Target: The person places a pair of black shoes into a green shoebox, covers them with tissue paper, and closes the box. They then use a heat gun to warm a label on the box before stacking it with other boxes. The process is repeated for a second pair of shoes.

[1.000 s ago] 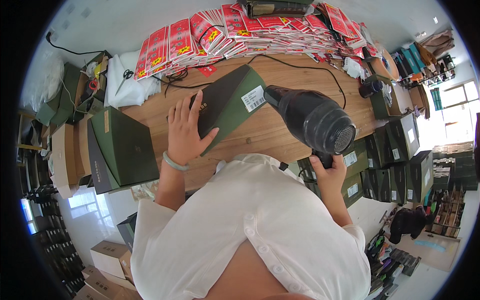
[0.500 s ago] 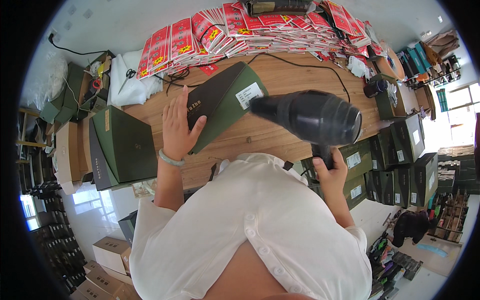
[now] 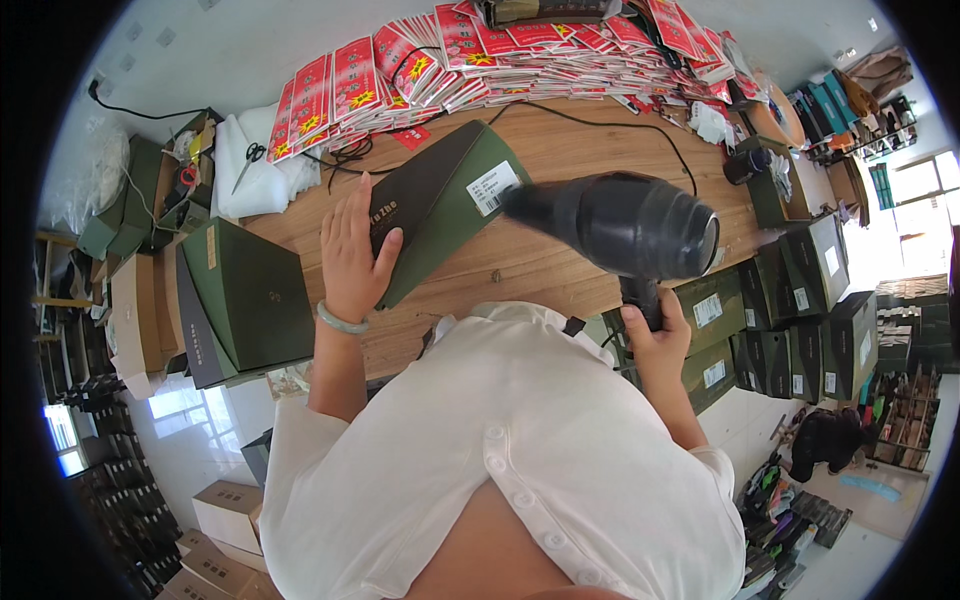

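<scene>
The right grip is curled around the handle of a black hair dryer, thumb up along the near side of the handle. Above that grip, the dryer's smooth, rounded plastic barrel tapers leftward into a nozzle. Its tip overlaps the edge of a white paper label; whether they touch cannot be told.

The left grip is spread flat rather than clenched: long fingers together, pointing away from the body, thumb held apart over the face of a box. This box, directly right of the left grip and touching it, is matte card, a dark brown panel meeting a green one along a slanting seam. It lies tilted on the wood-grained worktop.

The left forearm rises nearly straight, a smooth, pale bracelet just below its grip; the right forearm slants inward to its own. Left of the left grip stands a larger green box with a dark, angled flap. Beyond both grips, flat, glossy red packets overlap in a long heap, and a thin black cable curves across the wood.
</scene>
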Demonstrator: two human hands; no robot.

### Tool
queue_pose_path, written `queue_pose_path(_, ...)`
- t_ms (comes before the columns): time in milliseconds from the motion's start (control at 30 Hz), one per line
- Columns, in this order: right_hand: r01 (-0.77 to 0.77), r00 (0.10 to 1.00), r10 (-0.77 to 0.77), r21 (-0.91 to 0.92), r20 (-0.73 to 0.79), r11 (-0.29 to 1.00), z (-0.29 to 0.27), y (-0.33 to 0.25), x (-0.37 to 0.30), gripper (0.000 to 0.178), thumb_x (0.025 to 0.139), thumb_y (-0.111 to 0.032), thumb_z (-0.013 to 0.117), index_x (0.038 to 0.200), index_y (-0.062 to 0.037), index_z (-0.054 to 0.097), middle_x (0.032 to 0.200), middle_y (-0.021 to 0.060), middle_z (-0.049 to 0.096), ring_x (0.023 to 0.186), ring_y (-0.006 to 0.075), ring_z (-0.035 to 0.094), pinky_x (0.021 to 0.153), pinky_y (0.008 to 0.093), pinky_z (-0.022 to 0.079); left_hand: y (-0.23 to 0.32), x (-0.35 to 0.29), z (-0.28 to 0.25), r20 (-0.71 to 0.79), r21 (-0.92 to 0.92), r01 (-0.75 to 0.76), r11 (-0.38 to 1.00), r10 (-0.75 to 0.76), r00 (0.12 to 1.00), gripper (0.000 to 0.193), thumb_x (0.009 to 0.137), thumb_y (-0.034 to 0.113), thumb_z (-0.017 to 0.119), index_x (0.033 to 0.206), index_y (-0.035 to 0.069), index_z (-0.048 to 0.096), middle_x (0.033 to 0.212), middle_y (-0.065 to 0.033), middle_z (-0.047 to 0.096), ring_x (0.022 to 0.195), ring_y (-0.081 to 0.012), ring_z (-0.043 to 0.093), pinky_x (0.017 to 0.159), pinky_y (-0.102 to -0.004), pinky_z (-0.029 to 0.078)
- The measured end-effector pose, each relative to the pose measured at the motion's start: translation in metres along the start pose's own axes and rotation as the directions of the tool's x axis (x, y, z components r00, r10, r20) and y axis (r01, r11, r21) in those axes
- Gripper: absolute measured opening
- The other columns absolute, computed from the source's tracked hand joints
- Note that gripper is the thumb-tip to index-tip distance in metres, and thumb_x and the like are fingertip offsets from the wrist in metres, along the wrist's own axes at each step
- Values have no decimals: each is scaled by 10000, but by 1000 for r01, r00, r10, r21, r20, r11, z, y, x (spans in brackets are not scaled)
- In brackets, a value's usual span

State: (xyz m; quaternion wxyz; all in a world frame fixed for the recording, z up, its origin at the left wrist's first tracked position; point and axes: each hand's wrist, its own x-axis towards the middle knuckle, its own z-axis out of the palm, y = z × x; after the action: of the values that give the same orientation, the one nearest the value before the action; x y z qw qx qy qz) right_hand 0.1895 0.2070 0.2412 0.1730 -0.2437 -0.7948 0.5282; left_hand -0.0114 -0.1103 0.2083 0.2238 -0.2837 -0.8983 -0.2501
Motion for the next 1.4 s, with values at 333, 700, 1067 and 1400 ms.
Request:
queue_pose_path(333, 43, 999, -43, -8, -25, 999, 3, -3, 6, 378, 789, -237, 794, 986, 13, 590, 812, 42, 638, 720, 82, 533, 676, 227, 458, -4, -2, -1, -9, -22, 22, 1000, -23, 1000, 638, 931, 331, 518, 1448, 8, 330, 1248, -181, 537, 1112, -363, 501, 1012, -450, 339)
queue_pose_path(700, 75, 997, -77, -73, -26, 995, 9, -15, 22, 358, 790, -235, 779, 966, 19, 597, 727, 40, 595, 662, 81, 492, 617, 225, 432, 1, -2, -4, 18, -20, 37, 999, -37, 999, 622, 927, 287, 518, 1453, 13, 329, 1376, -154, 464, 1156, -352, 492, 1014, -428, 344)
queue_pose_path(1067, 64, 998, -65, -77, -11, 995, 13, -17, 36, 403, 766, -281, 797, 994, -5, 613, 730, 48, 606, 657, 90, 513, 621, 235, 438, 2, -3, -4, 7, -4, 31, 1000, -31, 999, 617, 934, 297, 509, 1449, 7, 331, 1387, -154, 463, 1174, -363, 485, 1030, -434, 333)
queue_pose_path(1400, 224, 971, -233, -150, -45, 963, 24, -26, 29, 453, 739, -301, 816, 1031, -17, 617, 778, 60, 634, 696, 107, 551, 658, 242, 455, 0, -4, -1, -33, -30, 24, 999, -25, 999, 644, 935, 342, 513, 1447, -2, 329, 1295, -184, 530, 1140, -364, 504, 1015, -445, 335)
